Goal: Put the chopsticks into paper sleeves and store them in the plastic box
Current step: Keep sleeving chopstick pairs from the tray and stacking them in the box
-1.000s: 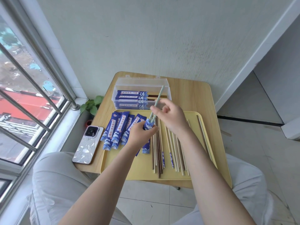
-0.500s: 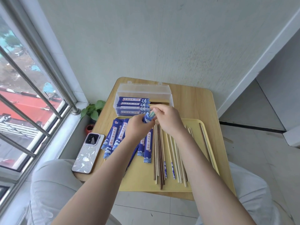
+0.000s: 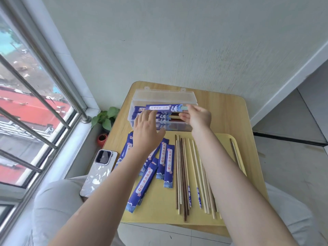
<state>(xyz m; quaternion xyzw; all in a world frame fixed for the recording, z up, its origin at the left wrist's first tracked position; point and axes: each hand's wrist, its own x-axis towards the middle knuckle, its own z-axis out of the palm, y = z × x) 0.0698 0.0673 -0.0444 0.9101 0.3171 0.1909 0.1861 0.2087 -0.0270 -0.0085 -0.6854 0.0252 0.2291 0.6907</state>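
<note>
Left hand point(image 3: 146, 132) flat, palm down, fingers straight and spread, forearm stretched forward; right hand point(image 3: 197, 116) fingers curled in a pinch, forearm stretched forward alongside.

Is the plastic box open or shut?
Open. The plastic box has its clear lid tipped back toward the wall, and blue sleeved chopsticks show inside.

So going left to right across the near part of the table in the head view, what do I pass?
phone → empty blue sleeves → loose chopsticks → the tray's right rim
</note>
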